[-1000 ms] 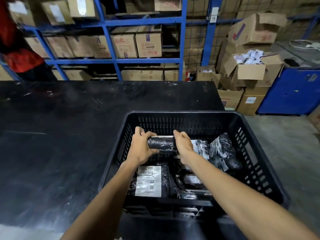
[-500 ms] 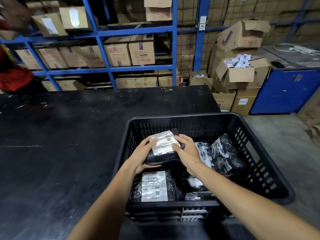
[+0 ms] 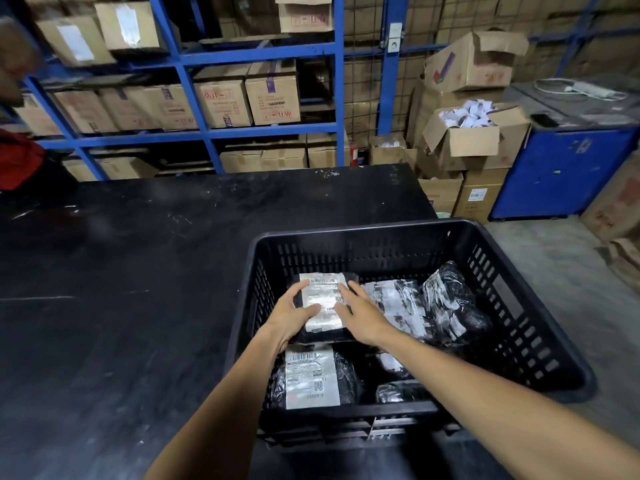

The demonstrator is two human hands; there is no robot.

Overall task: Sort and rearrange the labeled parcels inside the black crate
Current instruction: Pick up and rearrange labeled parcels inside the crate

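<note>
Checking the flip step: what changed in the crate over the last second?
The held parcel was turned: a second ago it sat edge-on between both hands with its label hidden; now it lies label-up at the crate's far left, left hand and right hand flat on its sides. The labelled parcel near the front and the wrapped parcels on the right stayed put.

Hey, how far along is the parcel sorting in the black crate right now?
Done: one parcel lies label-up in the near left corner of the crate. In hand: the left hand and right hand hold a second parcel label-up just behind it. Left: the heap on the right side is jumbled, with tilted, crumpled labels.
</note>
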